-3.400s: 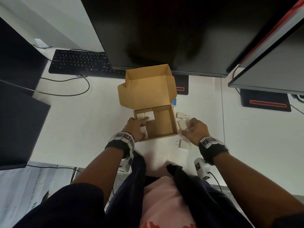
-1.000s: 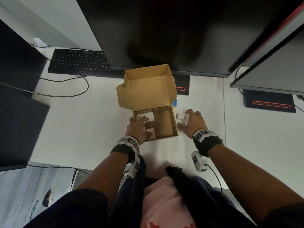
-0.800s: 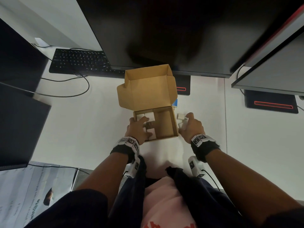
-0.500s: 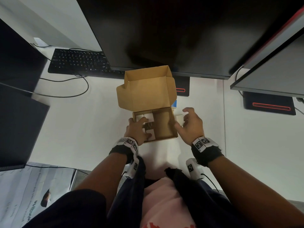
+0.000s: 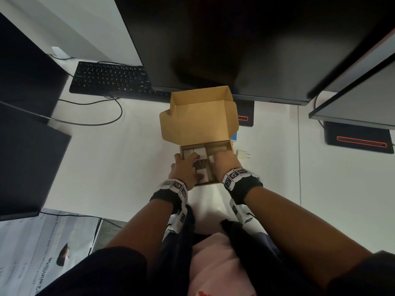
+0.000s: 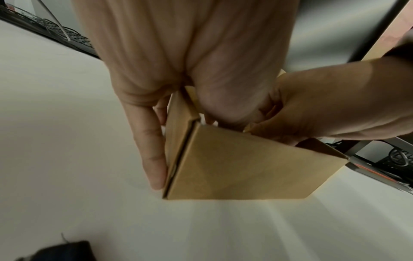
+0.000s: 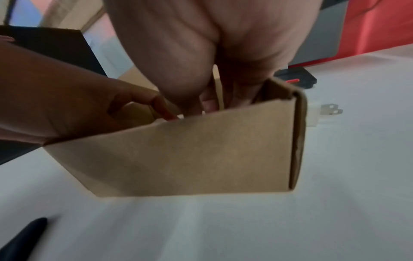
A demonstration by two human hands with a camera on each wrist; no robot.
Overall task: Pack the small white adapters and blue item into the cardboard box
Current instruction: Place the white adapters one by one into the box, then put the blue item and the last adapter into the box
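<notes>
The cardboard box stands on the white desk with its lid up. Several white adapters lie in its left compartment. My left hand grips the box's left wall, fingers outside and thumb inside. My right hand reaches into the box and pinches a white adapter at its fingertips. One more white adapter lies on the desk just right of the box, prongs pointing right. The blue item peeks out behind the box's right rear corner.
A large dark monitor overhangs the box, its stand base right behind the lid. A black keyboard with a cable sits at the back left. Another screen is at the left, a second stand base at the right.
My right hand picked an adapter off the desk right of the box and moved left into the box with it. My left hand stayed on the box's left wall.
</notes>
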